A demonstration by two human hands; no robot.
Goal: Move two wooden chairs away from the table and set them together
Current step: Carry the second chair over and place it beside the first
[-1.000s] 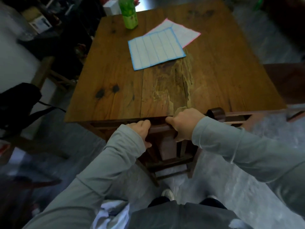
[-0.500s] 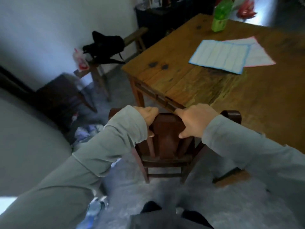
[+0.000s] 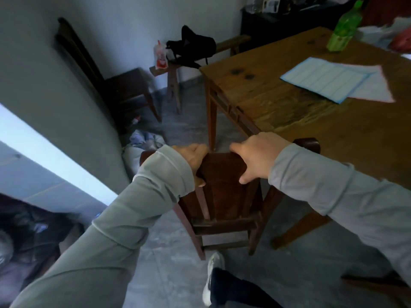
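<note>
Here the person grips the top rail of a dark reddish-brown wooden chair [image 3: 224, 187] with both hands. The left hand [image 3: 194, 162] is curled tight around the rail's left part, thumb pressed on the near face of the backrest and fingers wrapped over the far side. The right hand [image 3: 255, 155] lies over the right part of the rail, fingers reaching across the top and the thumb pointing down on the near face, clamped on the wood. Grey long sleeves cover both arms to the wrists.

The held chair stands on the grey concrete floor [image 3: 169, 258] just off the near corner of the square brown wooden table [image 3: 278, 107], its back toward the person and its seat hidden behind the backrest. I cannot tell whether all of its legs touch the floor.

A second dark wooden chair [image 3: 124, 90] stands against the pale wall [image 3: 40, 70] to the left, well apart from the held one. Between that chair and the table a narrow wooden bench [image 3: 173, 70] carries a black bag [image 3: 191, 46] and a small red-and-white pouch [image 3: 160, 55].

On the table lie a blue-edged lined sheet [image 3: 320, 78] overlapping a pink-edged sheet [image 3: 373, 90], and a green plastic bottle [image 3: 343, 30] stands near the far edge. A white shoe [image 3: 214, 276] shows below the chair.
</note>
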